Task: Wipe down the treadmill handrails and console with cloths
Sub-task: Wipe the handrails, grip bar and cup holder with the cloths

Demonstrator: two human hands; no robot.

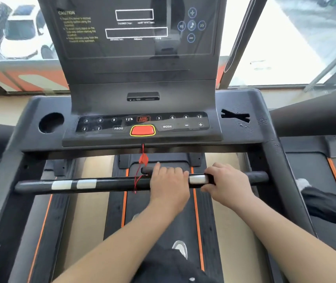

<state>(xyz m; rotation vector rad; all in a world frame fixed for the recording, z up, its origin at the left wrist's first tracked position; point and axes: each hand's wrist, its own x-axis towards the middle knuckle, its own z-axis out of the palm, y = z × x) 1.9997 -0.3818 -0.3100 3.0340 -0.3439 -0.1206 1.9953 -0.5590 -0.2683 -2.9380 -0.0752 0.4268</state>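
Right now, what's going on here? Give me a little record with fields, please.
left hand: grips front handrail, near its middle
right hand: grips the same handrail, beside a silver sensor plate
cloth: none visible
console: untouched, beyond the handrail
red cord: hangs from the console down across the handrail

dark console (142, 86) is mounted upright, display (136, 32) unlit; black handrail (112, 183) is set level below it, silver plates (198, 179) fitted.
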